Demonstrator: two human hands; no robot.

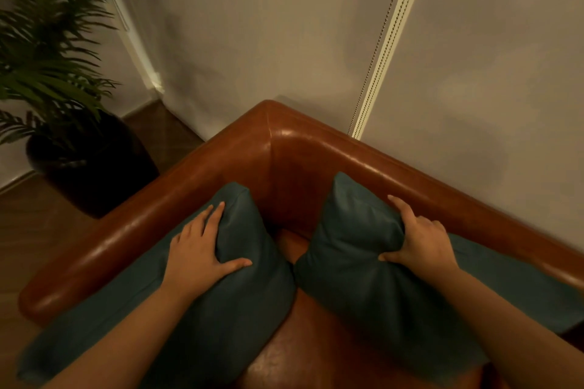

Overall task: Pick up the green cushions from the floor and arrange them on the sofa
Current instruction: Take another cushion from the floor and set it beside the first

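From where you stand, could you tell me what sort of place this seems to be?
Probably a living room or lounge corner: a brown leather sofa with green cushions, a potted palm on wooden flooring, and a roller blind with bead chain behind.

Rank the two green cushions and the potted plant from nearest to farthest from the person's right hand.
1. Right cushion: gripped by the right hand.
2. Left cushion: across the gap, leftward.
3. Potted plant: on the floor, beyond the sofa arm.

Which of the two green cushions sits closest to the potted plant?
The left cushion, under the left hand: it leans on the sofa arm just beside the potted plant. The right cushion leans on the backrest instead.
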